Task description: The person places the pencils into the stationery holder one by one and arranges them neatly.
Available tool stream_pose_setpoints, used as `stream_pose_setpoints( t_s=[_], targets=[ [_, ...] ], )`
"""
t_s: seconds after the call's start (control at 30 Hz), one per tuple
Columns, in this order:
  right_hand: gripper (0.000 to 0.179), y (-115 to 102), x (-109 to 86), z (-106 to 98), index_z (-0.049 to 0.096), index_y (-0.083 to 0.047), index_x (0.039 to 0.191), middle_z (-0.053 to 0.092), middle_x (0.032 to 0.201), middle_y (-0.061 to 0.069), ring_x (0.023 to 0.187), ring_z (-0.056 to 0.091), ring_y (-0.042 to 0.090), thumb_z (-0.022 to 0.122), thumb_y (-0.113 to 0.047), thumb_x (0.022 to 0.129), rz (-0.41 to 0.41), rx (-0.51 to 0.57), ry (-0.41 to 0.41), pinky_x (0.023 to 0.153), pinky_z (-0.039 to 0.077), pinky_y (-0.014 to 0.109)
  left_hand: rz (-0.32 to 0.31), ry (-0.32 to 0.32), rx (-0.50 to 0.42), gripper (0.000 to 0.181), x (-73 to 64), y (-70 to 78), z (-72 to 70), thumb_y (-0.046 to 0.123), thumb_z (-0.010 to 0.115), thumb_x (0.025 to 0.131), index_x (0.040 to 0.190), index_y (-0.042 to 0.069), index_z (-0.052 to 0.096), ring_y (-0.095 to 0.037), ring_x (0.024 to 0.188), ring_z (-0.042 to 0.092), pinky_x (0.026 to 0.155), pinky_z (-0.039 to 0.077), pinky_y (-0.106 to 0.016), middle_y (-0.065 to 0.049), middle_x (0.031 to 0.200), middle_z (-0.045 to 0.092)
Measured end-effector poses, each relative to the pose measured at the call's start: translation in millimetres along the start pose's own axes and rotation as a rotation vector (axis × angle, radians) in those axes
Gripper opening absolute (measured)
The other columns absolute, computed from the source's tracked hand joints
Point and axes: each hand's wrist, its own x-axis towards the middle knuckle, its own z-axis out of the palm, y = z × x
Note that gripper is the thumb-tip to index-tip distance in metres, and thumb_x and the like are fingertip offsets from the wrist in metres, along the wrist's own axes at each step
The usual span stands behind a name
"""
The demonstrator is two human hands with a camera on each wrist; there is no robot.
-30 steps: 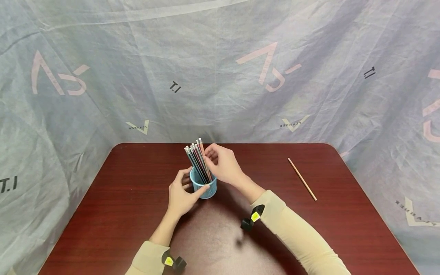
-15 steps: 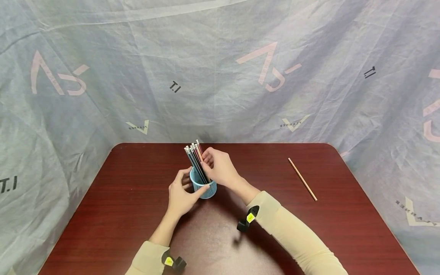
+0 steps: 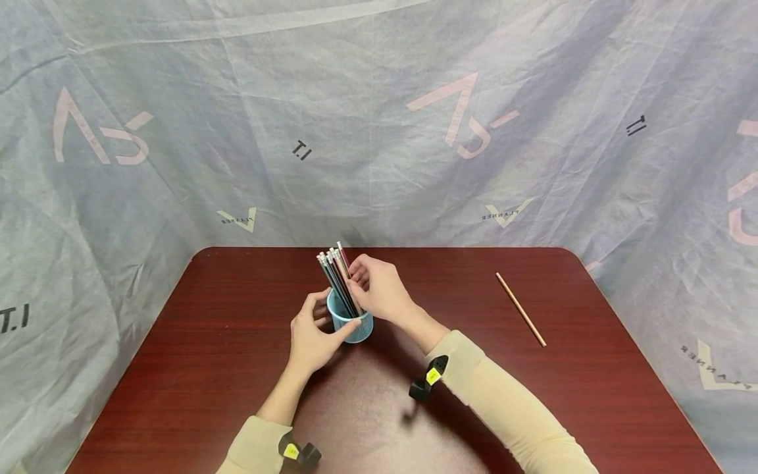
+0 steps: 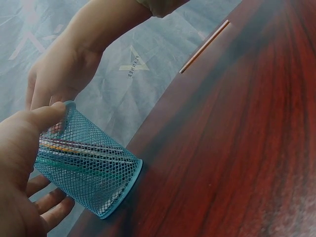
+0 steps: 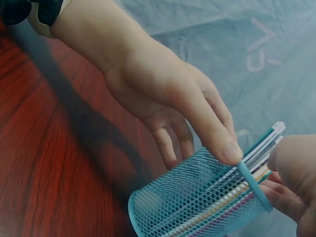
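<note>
A light blue mesh pencil cup (image 3: 355,331) stands on the table, holding a slanted bundle of pencils (image 3: 333,270) with white eraser ends up. My left hand (image 3: 314,339) grips the cup from the left, thumb by the near rim and fingers round the far side. In the left wrist view, the cup's mesh wall (image 4: 94,163) shows pencils through it. My right hand (image 3: 381,286) is at the right of the bundle, just above the rim, thumb and fingers curled at the pencils. How many it pinches is hidden. The right wrist view shows its curled fingers (image 5: 284,197) beside the rim.
A single light wooden pencil (image 3: 521,309) lies on the dark red table (image 3: 237,368), well right of the cup. Grey cloth (image 3: 367,131) printed with letters hangs behind and at both sides of the table. Small black cameras (image 3: 420,388) are strapped at both wrists.
My right hand has moved slightly left and down against the bundle. The tallest pencil ends on the right have shifted lower and left. My left hand and the cup have stayed put.
</note>
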Motion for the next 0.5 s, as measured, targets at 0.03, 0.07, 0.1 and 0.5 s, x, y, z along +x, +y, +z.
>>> stream_pose_setpoints(
  t_s=[0.03,0.07,0.1,0.5],
  targets=[
    [0.01,1.0,-0.2,-1.4,0.067,-0.004,0.105,0.073,0.092,0.007,0.078,0.073,0.015,0.072,-0.007,0.096,-0.004,0.005,0.006,0.07,0.062,0.023,0.0,0.001,0.001,0.074,0.1,-0.6,0.1,0.021,0.097,0.077,0.14,0.008,0.06,-0.031,0.114,0.075,0.094,0.066,-0.05,-0.014,0.13,0.073],
    [0.01,2.0,-0.4,-2.9,0.068,-0.004,0.104,0.073,0.092,0.007,0.078,0.073,0.016,0.072,-0.006,0.096,-0.008,0.011,0.014,0.07,0.063,0.024,0.001,0.002,0.0,0.074,0.2,-0.8,0.2,0.021,0.097,0.077,0.14,0.008,0.06,-0.031,0.114,0.075,0.094,0.066,-0.05,-0.014,0.13,0.073],
    [0.01,3.1,-0.6,-4.6,0.068,-0.004,0.104,0.073,0.091,0.007,0.078,0.073,0.016,0.072,-0.006,0.096,-0.01,0.015,0.022,0.071,0.063,0.026,0.001,0.004,0.001,0.074,0.1,-1.0,0.2,0.021,0.097,0.077,0.14,0.008,0.061,-0.031,0.113,0.075,0.094,0.066,-0.05,-0.014,0.13,0.073],
    [0.01,22.8,-8.6,-33.7,0.073,-0.003,0.104,0.075,0.089,0.006,0.081,0.074,0.018,0.07,-0.006,0.095,0.036,0.024,0.085,0.075,0.067,0.037,-0.007,0.008,0.005,0.075,-0.8,0.3,0.0,0.02,0.098,0.076,0.139,0.008,0.061,-0.031,0.113,0.075,0.094,0.066,-0.049,-0.014,0.129,0.073]
  ],
)
